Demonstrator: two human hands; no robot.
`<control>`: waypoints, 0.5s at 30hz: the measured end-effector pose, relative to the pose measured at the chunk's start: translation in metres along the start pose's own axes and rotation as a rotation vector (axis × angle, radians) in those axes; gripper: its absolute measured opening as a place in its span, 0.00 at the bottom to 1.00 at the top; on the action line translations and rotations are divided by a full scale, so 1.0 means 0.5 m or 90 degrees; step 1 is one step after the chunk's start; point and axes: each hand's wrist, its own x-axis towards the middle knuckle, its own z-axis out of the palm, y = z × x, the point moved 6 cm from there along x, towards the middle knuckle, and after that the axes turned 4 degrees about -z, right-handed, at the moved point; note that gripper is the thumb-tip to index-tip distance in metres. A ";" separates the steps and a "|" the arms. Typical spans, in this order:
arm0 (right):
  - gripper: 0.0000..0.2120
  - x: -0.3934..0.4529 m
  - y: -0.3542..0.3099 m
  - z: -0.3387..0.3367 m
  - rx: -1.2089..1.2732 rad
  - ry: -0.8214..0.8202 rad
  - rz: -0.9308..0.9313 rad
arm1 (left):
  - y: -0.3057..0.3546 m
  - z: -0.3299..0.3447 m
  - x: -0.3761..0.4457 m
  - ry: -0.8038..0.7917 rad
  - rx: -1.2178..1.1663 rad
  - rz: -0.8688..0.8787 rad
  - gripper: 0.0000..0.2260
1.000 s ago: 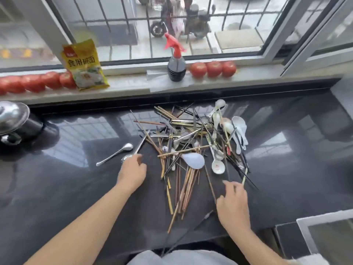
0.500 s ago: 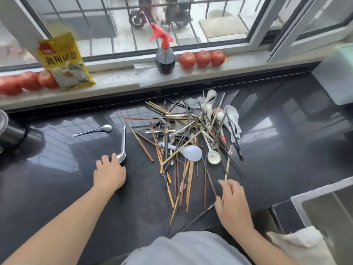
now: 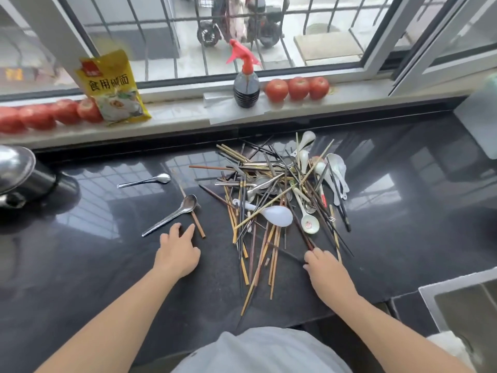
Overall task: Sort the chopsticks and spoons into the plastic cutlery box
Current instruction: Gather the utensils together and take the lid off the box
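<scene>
Hands: our left hand [image 3: 177, 253] lies flat on the desk [image 3: 80, 265] with fingers spread and released, grasping nothing; our right hand [image 3: 326, 270] rests with its fingertips [image 3: 309, 254] at the near ends of dark chopsticks, and we cannot tell whether it pinches one or only touches.
Landmark: we place everything from the cutlery pile [image 3: 279, 200], a tangle of chopsticks and spoons in the middle of the desk.
Near spoon: a metal spoon [image 3: 172, 215] lies apart to the left of the pile, bowl toward the window, handle slanting down and left; its handle end sits just beyond our left fingers.
Stray chopstick: a brown chopstick [image 3: 192, 211] crosses under that spoon's bowl, its near end just beside our left fingertips.
Far spoon: a second metal spoon [image 3: 145, 181] lies farther left of the pile, toward the window, axis nearly level.
Pile axis: most chopsticks on the pile's near side run toward us, ends fanned between our hands.
Nearer hand: left for the loose spoons, right for the pile's near-right ends.
Cutlery box: we see no plastic box in view, so sorting looks barely begun.
Next move, our guess: the left hand reaches forward and left along the spoon's handle.
</scene>
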 end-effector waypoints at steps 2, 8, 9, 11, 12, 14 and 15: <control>0.04 0.026 0.005 -0.014 0.034 0.020 0.091 | 0.022 0.009 -0.011 -0.022 0.020 0.009 0.30; 0.07 0.111 -0.006 -0.039 0.092 0.033 0.232 | 0.020 -0.017 -0.035 0.028 -0.129 0.028 0.19; 0.08 0.123 -0.006 -0.044 0.114 0.033 0.249 | 0.002 -0.039 -0.039 0.097 -0.177 0.016 0.15; 0.08 0.139 -0.009 -0.049 0.194 0.036 0.274 | -0.046 -0.080 -0.037 0.204 -0.202 -0.020 0.11; 0.07 0.136 -0.011 -0.054 0.245 0.052 0.294 | -0.072 -0.094 -0.028 0.218 -0.206 -0.046 0.13; 0.10 0.107 -0.029 -0.070 0.300 0.120 0.311 | -0.123 -0.115 0.007 0.197 -0.216 -0.099 0.21; 0.12 0.086 -0.053 -0.080 0.268 0.160 0.276 | -0.147 -0.126 0.033 0.184 -0.214 -0.112 0.25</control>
